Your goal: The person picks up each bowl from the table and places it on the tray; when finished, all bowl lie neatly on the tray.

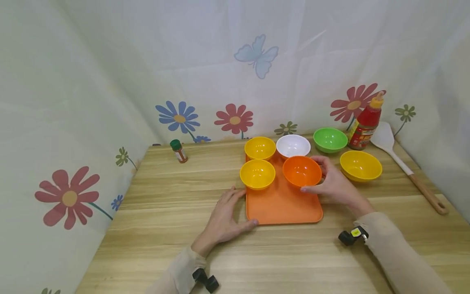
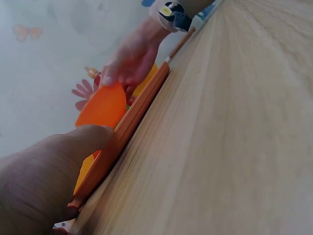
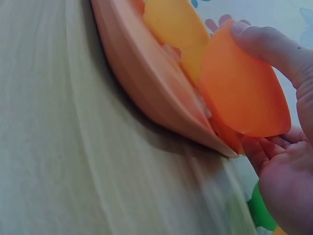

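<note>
My right hand (image 1: 335,182) grips an orange bowl (image 1: 302,173) at its right side. The thumb lies along the near rim, with the fingers (image 3: 266,149) round the other side. The bowl is close over the right half of an orange tray (image 1: 284,208). At the tray's front left corner my left hand (image 1: 224,220) rests with fingers spread, its thumb (image 2: 93,137) at the front edge and fingertips by the left edge. Two yellow bowls (image 1: 258,174) stand one behind the other along the tray's left side. A white bowl (image 1: 293,143) stands at the back right of the tray.
Right of the tray are a green bowl (image 1: 330,141) and another yellow bowl (image 1: 361,168). Beyond them stand a red sauce bottle (image 1: 365,124) and a white spatula (image 1: 398,157) with a wooden handle. A small green-capped bottle (image 1: 178,151) is at the back left, before the curtain.
</note>
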### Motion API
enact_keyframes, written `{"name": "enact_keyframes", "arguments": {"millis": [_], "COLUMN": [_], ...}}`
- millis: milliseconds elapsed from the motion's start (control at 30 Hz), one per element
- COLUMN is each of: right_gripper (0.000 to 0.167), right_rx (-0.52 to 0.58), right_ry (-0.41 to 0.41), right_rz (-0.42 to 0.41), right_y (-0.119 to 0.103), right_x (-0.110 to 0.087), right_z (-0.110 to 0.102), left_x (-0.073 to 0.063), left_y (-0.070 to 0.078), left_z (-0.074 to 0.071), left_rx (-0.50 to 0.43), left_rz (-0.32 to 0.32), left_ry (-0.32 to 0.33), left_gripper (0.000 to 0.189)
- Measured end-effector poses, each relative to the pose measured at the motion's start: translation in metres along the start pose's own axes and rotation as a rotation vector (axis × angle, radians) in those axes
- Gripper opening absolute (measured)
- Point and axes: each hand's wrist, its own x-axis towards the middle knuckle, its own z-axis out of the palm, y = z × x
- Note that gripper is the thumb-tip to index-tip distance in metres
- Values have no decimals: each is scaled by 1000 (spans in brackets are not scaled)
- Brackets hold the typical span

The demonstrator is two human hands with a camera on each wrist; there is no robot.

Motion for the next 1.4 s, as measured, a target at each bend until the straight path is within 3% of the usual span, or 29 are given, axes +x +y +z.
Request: {"name": "enact_keyframes", "arguments": {"millis": [733,1033,1400], "right_gripper": [110,117,121], "right_rx": [0,-26,22], "right_ry": [-22,-38,-17], "right_rz": [-48,-58,-85], "right_y": [15,14,8], "right_x": [7,8,5], "right_z": [3,0,-1], "left_x": [1,2,1], "left_y": [-2,-1,0], "left_z": [2,0,0], "left_rx": [2,4,2], "left_rz": [17,19,19], "left_ry": [3,-2,-4], "left_gripper": [104,103,102]}}
